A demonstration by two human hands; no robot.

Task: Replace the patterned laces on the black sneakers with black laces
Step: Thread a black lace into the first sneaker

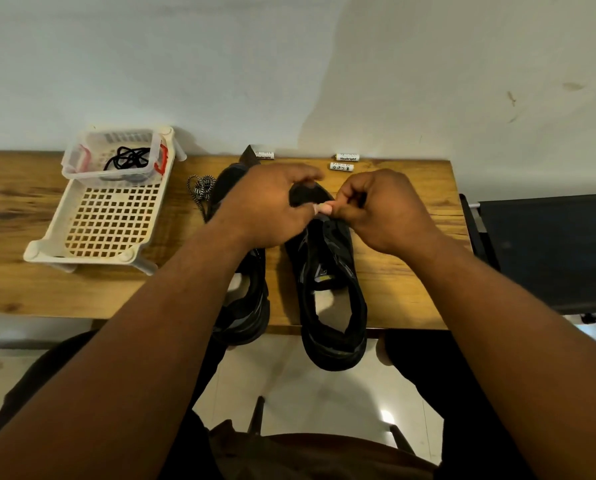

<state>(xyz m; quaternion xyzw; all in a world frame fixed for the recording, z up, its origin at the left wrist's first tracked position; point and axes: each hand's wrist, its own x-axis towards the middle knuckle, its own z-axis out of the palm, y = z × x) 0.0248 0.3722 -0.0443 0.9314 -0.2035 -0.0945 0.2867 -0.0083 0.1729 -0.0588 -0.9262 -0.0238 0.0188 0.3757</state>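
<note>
While heels overhang near desk edge [411,320], two black sneakers sit toes-to-wall, tongues within reach. Right sneaker [331,289]: no lace visible; tongue lifted by left hand [269,206], fingers curled round it, likely to expose eyelets. Right hand [379,209]: fingers pinched at upper eyelets; lace end not discernible. Left sneaker [244,299]: mostly hidden under forearm. Patterned lace [201,188]: heaped just beside its toe, removed. Black laces [128,158]: in small tub inside white basket [109,223], far left. Batteries [345,161] near wall. Open desk right of sneakers.
</note>
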